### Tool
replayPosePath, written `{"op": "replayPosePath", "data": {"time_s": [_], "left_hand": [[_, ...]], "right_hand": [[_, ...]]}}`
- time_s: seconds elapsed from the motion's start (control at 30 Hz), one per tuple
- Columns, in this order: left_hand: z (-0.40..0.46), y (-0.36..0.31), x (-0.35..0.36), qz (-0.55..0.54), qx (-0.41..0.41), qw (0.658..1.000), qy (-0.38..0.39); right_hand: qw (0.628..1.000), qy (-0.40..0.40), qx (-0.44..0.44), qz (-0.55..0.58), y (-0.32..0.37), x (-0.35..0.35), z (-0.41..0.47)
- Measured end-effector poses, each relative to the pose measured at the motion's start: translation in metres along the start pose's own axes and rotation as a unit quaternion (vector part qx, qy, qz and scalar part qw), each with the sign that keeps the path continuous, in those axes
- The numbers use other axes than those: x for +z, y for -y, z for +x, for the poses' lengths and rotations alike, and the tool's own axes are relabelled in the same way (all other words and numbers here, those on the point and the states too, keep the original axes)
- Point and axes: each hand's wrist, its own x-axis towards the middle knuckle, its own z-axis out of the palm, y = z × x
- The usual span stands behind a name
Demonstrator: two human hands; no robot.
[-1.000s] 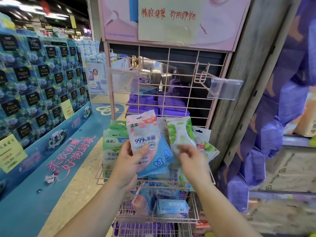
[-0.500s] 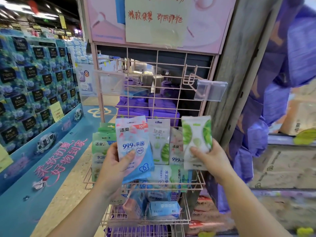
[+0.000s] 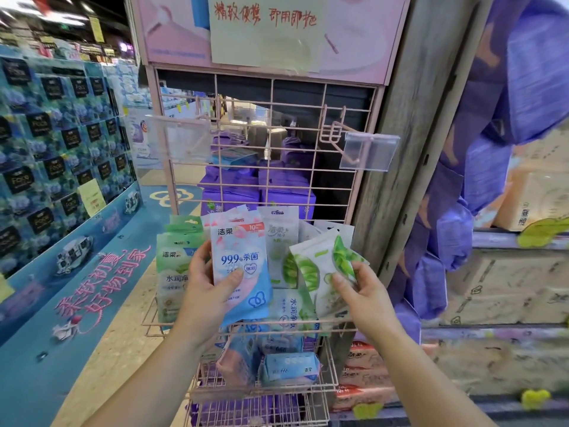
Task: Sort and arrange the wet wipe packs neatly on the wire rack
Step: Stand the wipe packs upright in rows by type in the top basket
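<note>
A pink wire rack (image 3: pixel 246 329) stands in front of me with wet wipe packs in its upper basket. My left hand (image 3: pixel 206 291) grips a pink-and-blue pack marked 99.9% (image 3: pixel 243 272), held upright over the basket. My right hand (image 3: pixel 360 291) holds a white pack with green leaves (image 3: pixel 320 272), tilted to the left above the basket's right side. Green packs (image 3: pixel 172 272) stand at the basket's left. More white-green packs (image 3: pixel 281 241) stand behind, between my hands.
A lower basket (image 3: pixel 264 389) holds blue and pink packs (image 3: pixel 289 365). Two clear price-tag holders (image 3: pixel 368 151) stick out from the grid. A wooden post (image 3: pixel 409 149) rises right of the rack. Stacked blue tissue packs (image 3: pixel 55 134) fill the left; purple packs (image 3: pixel 455 235) hang right.
My right hand lifted the green-leaf pack out of the basket, held it upright, then lowered and tilted it to the left. My left hand kept hold of the 99.9% pack.
</note>
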Motion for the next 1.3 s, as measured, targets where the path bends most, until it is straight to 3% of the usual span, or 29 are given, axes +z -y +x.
{"op": "replayPosePath", "data": {"time_s": [0.17,0.27,0.4,0.47,0.57,0.7,0.83,0.9,0.97,1.07,1.17,1.3], "left_hand": [[-0.001,-0.003,-0.003,-0.005,0.0,1.0,0.005],[-0.003,-0.008,-0.003,0.018,0.001,1.0,0.013],[-0.004,-0.008,-0.003,0.01,-0.009,1.0,0.002],[-0.004,-0.007,-0.003,0.001,-0.014,1.0,-0.008],[-0.003,-0.004,-0.005,-0.013,-0.019,1.0,-0.014],[-0.002,-0.001,-0.006,-0.014,-0.028,0.999,-0.012],[-0.002,0.0,-0.004,-0.006,-0.034,0.999,-0.009],[-0.003,-0.002,-0.003,0.003,-0.031,0.999,-0.006],[-0.004,-0.005,-0.003,0.013,-0.027,1.0,0.001],[-0.007,-0.01,-0.007,0.022,-0.016,1.0,0.003],[-0.009,-0.018,-0.019,0.025,-0.009,1.0,-0.003],[-0.011,-0.021,-0.035,0.019,0.004,1.0,-0.017]], "right_hand": [[0.998,-0.037,0.009,-0.043,-0.009,0.003,0.002],[0.996,-0.081,-0.023,0.031,-0.005,0.008,0.003],[0.995,-0.089,-0.04,0.036,0.005,0.006,0.006],[0.998,-0.059,-0.009,-0.013,-0.002,0.001,0.008],[0.982,-0.043,0.049,-0.18,-0.019,-0.004,0.001],[0.948,-0.123,0.081,-0.281,-0.023,-0.007,-0.009],[0.947,-0.244,-0.04,-0.205,0.007,0.006,-0.021],[0.962,-0.179,-0.108,-0.176,0.022,0.022,-0.024],[0.961,-0.055,-0.134,-0.236,0.034,0.042,-0.022],[0.907,0.102,-0.101,-0.396,0.036,0.069,-0.009],[0.852,0.148,-0.079,-0.495,0.028,0.086,-0.001],[0.824,0.15,-0.068,-0.542,0.022,0.095,0.0]]}}
